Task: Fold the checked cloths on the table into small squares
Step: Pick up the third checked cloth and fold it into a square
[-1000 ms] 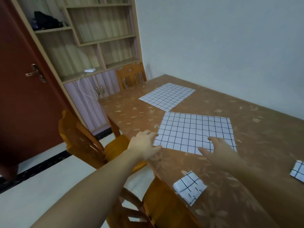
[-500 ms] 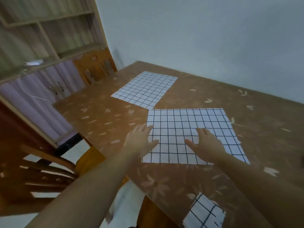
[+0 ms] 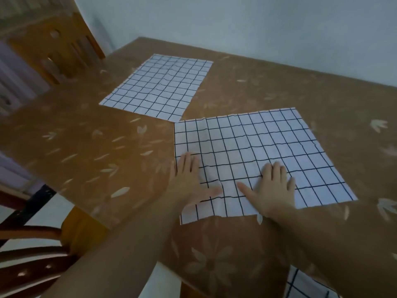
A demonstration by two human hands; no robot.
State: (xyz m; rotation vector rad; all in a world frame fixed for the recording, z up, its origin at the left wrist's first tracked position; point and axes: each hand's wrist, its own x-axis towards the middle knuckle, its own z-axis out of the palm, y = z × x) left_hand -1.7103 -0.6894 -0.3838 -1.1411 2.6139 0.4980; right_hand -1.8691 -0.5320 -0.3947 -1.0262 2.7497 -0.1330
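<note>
Both hands lay flat, with no grip on anything: the left hand (image 3: 189, 179) pressed its straight fingers on the left edge of the near cloth (image 3: 257, 151), and the right hand (image 3: 272, 188) pressed the same cloth a little to the right, thumb spread toward the other thumb. Neither hand pinched the fabric.

That cloth was spread open in the lower middle of the frame, on the brown worktop (image 3: 90, 151), and some small wrinkles showed between the two hands. A second cloth (image 3: 159, 87) lay open higher in the frame, toward the upper left, its corner near the first one but apart from the hands. At the bottom right a piece of checked fabric (image 3: 305, 287) was partly seen; whether it was folded I could not tell.

I judged that the step was smoothing the near cloth before its first fold. The next move would need a pinch on the two near corners or on one side edge, then to carry it over evenly so the edges meet.
</note>
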